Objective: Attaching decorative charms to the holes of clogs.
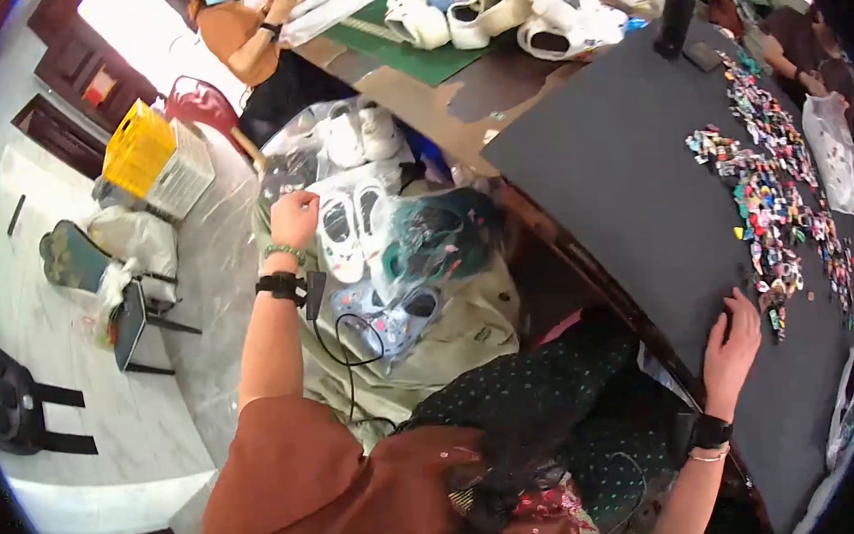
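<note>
Roughly partway through, judging by how things lay around the dark table (620, 171). Left of the table, white clogs (341, 236) and dark green clogs (435, 236) sat in clear plastic, so that batch looked done or close to it; light blue clogs (391, 315) just nearer the wearer carried small coloured bits on top. What seemed left: a big loose spread of small multicoloured pieces (768, 200) along the table's right part, in uneven clumps, no sorting visible. More pale clogs (563, 15) were piled past the table's far edge, beside a green mat (369, 36); too small to tell whether those were finished. The right hand (734, 343) was at the table, just beside the near end of the spread, fingers extended and slightly parted, nothing seen in its grip. The left hand (295, 220) was out left of the table, next to the bagged white clogs, fingers curled in; whether it pinched anything, or touched the plastic, could not be told. A co-worker (238, 36) in an orange top stood beyond the table's far left, outside the wearer's reach. No piece was visibly picked up yet.
</note>
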Available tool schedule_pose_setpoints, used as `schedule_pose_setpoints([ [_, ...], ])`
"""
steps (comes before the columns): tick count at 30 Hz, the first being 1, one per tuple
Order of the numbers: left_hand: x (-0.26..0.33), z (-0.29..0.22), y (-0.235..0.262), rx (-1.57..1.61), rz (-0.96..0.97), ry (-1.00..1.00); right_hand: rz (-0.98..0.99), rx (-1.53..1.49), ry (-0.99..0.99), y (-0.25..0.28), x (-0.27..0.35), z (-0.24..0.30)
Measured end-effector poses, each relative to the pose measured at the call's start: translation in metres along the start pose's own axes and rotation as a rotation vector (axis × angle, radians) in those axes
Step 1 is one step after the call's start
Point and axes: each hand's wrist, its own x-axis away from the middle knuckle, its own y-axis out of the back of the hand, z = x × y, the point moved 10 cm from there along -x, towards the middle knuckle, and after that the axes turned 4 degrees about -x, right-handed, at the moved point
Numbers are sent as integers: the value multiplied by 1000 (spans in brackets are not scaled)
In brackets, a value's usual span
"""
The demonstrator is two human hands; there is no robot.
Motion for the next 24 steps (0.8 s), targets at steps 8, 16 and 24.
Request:
schedule_pose_setpoints([
  [8, 59, 70, -94, 109, 228, 141, 6, 20, 34, -5, 5, -1],
  [16, 101, 24, -237, 325, 433, 320, 38, 49, 20, -8, 3, -8],
  [24, 109, 12, -251, 242, 375, 379, 52, 39, -1, -8, 4, -10],
])
